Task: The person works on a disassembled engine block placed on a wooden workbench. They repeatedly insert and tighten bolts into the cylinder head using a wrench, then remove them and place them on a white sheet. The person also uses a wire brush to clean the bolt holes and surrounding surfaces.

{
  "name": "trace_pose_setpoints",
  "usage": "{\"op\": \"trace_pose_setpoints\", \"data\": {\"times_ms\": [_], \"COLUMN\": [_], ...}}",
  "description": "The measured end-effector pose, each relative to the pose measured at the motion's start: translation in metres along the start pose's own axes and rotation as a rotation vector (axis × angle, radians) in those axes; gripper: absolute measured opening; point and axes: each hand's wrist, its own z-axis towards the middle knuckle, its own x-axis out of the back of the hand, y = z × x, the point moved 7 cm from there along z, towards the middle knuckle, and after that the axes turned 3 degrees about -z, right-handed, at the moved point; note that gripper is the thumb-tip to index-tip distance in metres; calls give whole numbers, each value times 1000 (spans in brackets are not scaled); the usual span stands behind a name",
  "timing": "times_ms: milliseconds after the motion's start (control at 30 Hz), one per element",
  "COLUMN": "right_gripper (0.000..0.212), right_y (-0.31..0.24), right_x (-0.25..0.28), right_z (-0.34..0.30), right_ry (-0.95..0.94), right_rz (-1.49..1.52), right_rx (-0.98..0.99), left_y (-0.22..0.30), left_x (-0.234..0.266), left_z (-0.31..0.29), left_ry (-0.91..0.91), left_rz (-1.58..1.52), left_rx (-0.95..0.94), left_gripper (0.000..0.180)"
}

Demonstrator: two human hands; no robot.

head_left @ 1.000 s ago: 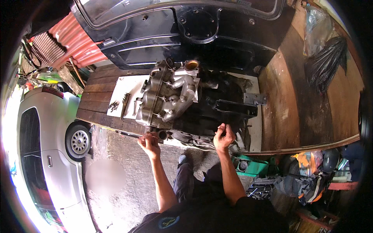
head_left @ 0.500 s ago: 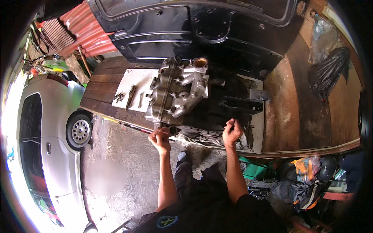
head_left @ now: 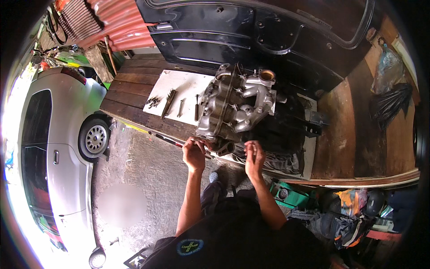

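Observation:
A grey metal engine part with branching pipes (head_left: pixel 235 101) rests on the wooden bench. At its near left corner is my left hand (head_left: pixel 195 154), fingers curled in and pressed together; whatever they grip is too small to make out. Just right of that hand, a short dark pipe end (head_left: pixel 225 149) sticks out toward me. My right hand (head_left: pixel 254 160) hovers by the bench's front edge, loosely bent, fingers apart from the thumb, with nothing visible in it. A small wrench (head_left: pixel 180 108), a dark-handled tool (head_left: pixel 196 107) and a brush-like tool (head_left: pixel 168 104) lie left of the engine part.
Small metal pieces (head_left: pixel 153 101) lie on the white board (head_left: pixel 154 89). A black vehicle panel (head_left: pixel 206 33) stands behind the bench (head_left: pixel 130 87). Dark cloth (head_left: pixel 286 162) bunches at the front edge. A silver car (head_left: pixel 67 148) is on the left, a green container (head_left: pixel 291 193) below right.
My view has shifted left, so the bench appears farther right. My right hand has come closer to my left and its fingers have loosened. My left hand stays by the engine part's near end.

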Motion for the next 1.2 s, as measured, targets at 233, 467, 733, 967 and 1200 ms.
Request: {"op": "trace_pose_setpoints", "data": {"times_ms": [233, 467, 733, 967, 1200], "right_gripper": [20, 44, 53, 47, 22], "right_y": [1, 9, -13, -46, -59], "right_x": [-46, -66, -67, -77, -97], "right_z": [-20, -45, -28, -29, -51], "right_ry": [-129, -176, 34, 333, 924], "right_rz": [43, 399, 72, -255, -92], "right_rx": [-130, -361, -177, -178, -389], "left_y": [30, 50, 32, 8, -36], "left_x": [30, 49, 57, 60, 60], "left_z": [-10, -37, 15, 135, 224], "left_ry": [44, 73, 43, -158, -396], "left_rz": [119, 205, 205, 401, 435], "left_rx": [-33, 54, 153, 162, 508], "left_gripper": [36, 34, 34, 30, 32]}}
